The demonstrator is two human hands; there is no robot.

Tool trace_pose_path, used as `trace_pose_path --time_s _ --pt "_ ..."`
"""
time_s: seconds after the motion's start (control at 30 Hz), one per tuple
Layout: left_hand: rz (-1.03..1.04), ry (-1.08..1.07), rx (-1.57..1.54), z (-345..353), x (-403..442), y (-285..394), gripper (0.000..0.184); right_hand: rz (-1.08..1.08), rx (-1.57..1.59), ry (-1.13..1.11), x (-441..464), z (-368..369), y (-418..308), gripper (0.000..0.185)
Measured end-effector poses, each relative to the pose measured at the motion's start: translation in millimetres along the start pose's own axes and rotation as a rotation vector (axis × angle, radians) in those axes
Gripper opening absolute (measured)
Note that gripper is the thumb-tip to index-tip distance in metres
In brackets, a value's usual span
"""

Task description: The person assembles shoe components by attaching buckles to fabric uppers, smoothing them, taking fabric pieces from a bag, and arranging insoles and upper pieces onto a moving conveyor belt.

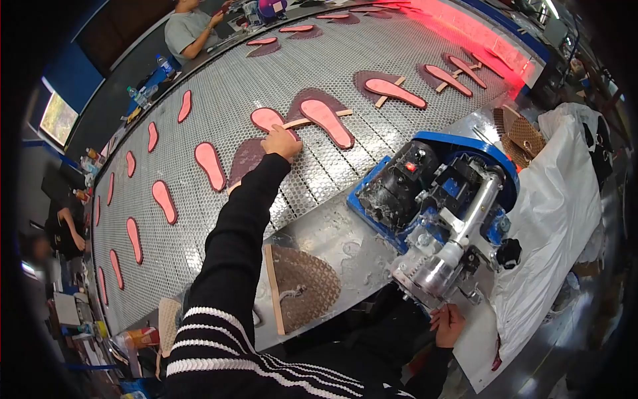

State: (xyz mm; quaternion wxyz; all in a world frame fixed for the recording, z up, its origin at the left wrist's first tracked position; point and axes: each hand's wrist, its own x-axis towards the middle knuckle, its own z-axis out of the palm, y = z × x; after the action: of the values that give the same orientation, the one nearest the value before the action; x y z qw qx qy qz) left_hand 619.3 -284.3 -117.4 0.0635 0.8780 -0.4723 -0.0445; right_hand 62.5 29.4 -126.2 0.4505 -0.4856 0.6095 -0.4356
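Note:
My left hand (282,142) reaches onto the mesh conveyor, its fingers closed on the lower end of a pink insole (266,118) with a dark edge. Just below that hand lies a dark, rounded upper piece (247,157), partly hidden by my sleeve. Another dark upper piece (312,94) with a tan strip is up and to the right, with a pink insole (327,123) lying over it. My right hand (449,324) is low at the front of a blue and silver motor-driven machine (442,219). Its fingers are pressed together; what they hold, if anything, I cannot make out.
Several more pink insoles lie in rows on the conveyor (299,173). A patterned brown upper piece (306,286) rests on the metal table beside the machine. White plastic sheeting (551,193) and brown pieces (522,136) are at right. Another person (189,33) sits across the conveyor.

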Motion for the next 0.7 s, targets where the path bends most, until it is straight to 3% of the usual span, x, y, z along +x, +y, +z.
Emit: trace_pose_path --time_s 0.03,0.17,0.2,0.3,0.33,0.47,0.6,0.7 --pt "-0.009 -0.023 0.005 1 6 -3 0.089 0.013 0.000 0.010 -1 0 1 0.016" --pt "-0.102 -0.027 -0.098 3 20 -6 0.102 -0.002 0.038 0.024 0 1 -2 0.016" --pt "-0.108 0.025 -0.162 5 25 -9 0.086 0.000 0.036 0.018 0 1 -3 0.017" --pt "0.119 -0.098 -0.459 12 64 -36 0.066 -0.002 0.010 0.030 0 3 -7 0.017" --pt "0.090 -0.008 -0.497 5 61 -36 0.059 0.007 0.013 0.035 -1 2 -6 0.017" --pt "0.067 0.107 -0.330 -38 41 -34 0.057 -0.004 0.026 0.058 0 6 -2 0.017" --pt "0.026 0.259 -0.378 -25 34 -38 0.059 -0.016 0.055 0.050 0 6 -3 0.017" --pt "-0.073 0.265 -0.581 -15 23 -29 0.040 -0.011 0.101 0.019 0 2 3 0.017"
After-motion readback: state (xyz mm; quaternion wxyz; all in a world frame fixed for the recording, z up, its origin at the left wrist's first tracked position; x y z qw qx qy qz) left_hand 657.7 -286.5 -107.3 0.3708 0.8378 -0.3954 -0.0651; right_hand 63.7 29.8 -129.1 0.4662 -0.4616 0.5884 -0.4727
